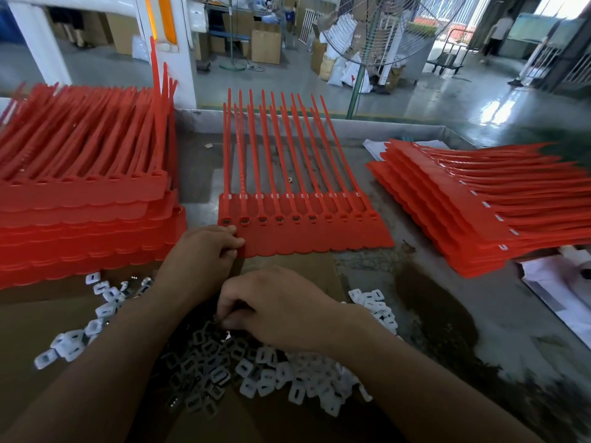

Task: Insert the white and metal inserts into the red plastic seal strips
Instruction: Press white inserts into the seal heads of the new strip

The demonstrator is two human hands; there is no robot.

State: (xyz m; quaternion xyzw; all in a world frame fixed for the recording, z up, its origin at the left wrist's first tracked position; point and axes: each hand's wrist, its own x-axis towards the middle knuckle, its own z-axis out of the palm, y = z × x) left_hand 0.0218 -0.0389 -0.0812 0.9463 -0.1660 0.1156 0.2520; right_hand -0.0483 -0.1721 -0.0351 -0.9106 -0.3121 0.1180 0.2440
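Head view, the only view.

The strip sheet (307, 239) lies flat at the centre of the bench (447, 318), tails pointing away and socket row nearest the person. The left hand (204, 254) pinches the sheet's near left corner, thumb on top, and holds it down. The right hand (278, 308) is down in the heap of inserts (265, 375) on the cardboard (41, 318), fingers and thumb drawn together on pieces at the top of the heap. Whether one piece alone is caught cannot be told.

Roughly six sockets from the left appear filled, while those to the right look plain red. By this judgement the sheet is about half done.

A left stack (80, 215) and a right stack (473, 215) of red strips flank the work.

Recommendation for the step in hand:
- Lift one insert only, and shake off any that cling.
- Turn it so that its slot matches the socket before it reaches the sheet.
- Keep the left pinch firm so that the sheet does not slide.
- Press the insert squarely into the next open socket until it is flush.
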